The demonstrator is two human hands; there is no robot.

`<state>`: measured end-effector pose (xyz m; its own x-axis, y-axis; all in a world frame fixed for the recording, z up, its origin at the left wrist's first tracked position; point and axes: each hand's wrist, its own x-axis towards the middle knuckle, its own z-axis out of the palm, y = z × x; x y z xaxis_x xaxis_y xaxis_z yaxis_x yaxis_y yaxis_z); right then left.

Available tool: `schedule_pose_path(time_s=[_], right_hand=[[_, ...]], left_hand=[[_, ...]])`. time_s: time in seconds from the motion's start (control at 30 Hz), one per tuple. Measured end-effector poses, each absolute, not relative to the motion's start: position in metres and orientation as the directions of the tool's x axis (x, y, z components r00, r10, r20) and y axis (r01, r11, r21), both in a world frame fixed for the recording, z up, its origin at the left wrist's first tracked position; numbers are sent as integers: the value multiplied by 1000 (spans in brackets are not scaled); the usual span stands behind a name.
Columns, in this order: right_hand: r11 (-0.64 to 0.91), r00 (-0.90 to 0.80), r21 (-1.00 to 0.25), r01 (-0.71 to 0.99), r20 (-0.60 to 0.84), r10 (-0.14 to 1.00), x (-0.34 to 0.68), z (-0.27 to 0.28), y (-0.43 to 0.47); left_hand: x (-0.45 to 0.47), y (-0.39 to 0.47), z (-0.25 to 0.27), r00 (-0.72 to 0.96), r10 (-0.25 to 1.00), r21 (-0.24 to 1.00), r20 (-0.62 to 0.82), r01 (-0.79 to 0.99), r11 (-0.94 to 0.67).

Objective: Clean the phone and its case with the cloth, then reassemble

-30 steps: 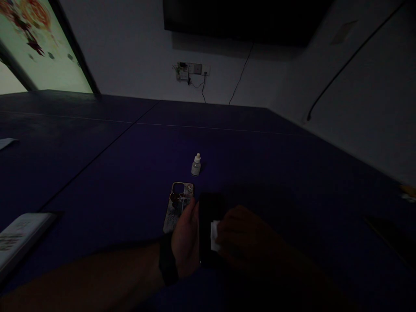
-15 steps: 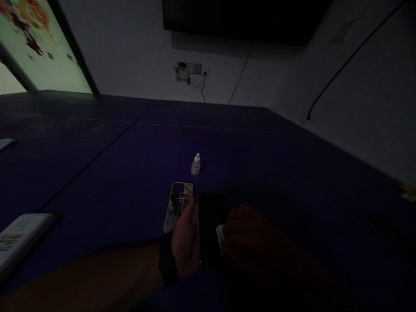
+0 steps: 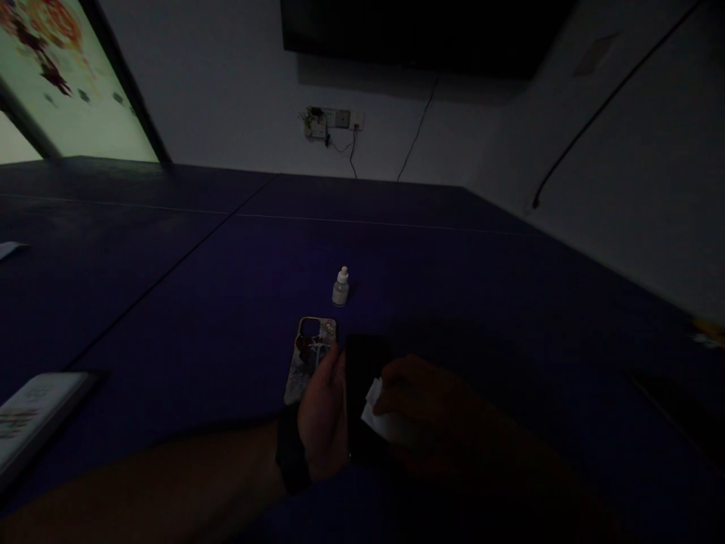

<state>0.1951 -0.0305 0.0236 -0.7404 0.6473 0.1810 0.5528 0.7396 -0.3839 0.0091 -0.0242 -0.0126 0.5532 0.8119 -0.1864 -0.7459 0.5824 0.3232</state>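
Note:
My left hand (image 3: 324, 423), with a dark band at its wrist, is closed round the left side of a dark smartphone (image 3: 362, 361). My right hand (image 3: 422, 393) pinches a folded white tissue (image 3: 377, 417) against the phone's dark face. Deep shadow hides much of the right hand and the phone's lower right part. Just left of the phone lies a patterned phone case (image 3: 300, 374) with a camera cutout, partly behind my left thumb. Beyond the case stands a small dropper bottle (image 3: 340, 291) with a white cap, upright.
A white box (image 3: 42, 404) with printing lies at the left on the dark blue surface (image 3: 238, 279). A dark flat object (image 3: 674, 415) is at the right. Wall sockets (image 3: 334, 119) with cables and a large dark screen (image 3: 419, 38) are on the far wall.
My right hand has shifted slightly left across the phone, its fingers posed differently. More of the white tissue shows now. My left hand and the phone have hardly moved.

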Motion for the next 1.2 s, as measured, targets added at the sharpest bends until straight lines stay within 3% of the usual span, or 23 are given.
schedule_pose_path(time_s=[0.2, 0.37, 0.6, 0.7, 0.8, 0.97, 1.2], right_hand=[[663, -738, -560, 496, 131, 662, 200, 24, -23], [657, -703, -655, 374, 262, 661, 204, 39, -24], [720, -578, -445, 533, 430, 693, 208, 70, -33], [741, -565, -358, 568, 484, 668, 207, 69, -25], [773, -587, -288, 565, 517, 622, 203, 63, -10], [843, -657, -184, 506, 550, 515, 187, 47, 12], [906, -715, -177, 385, 563, 414, 172, 31, -15]], left_hand=[[5, -25, -6, 617, 768, 286, -172, -715, 638], [6, -27, -7, 638, 738, 271, -218, -687, 674], [2, -23, -14, 667, 662, 357, -343, -559, 748], [1, -20, -15, 673, 621, 411, -403, -473, 779], [3, -21, -11, 612, 659, 480, -437, -461, 746], [5, -30, -7, 571, 701, 578, -428, -423, 698], [7, -24, -18, 643, 720, 497, -262, -550, 672]])
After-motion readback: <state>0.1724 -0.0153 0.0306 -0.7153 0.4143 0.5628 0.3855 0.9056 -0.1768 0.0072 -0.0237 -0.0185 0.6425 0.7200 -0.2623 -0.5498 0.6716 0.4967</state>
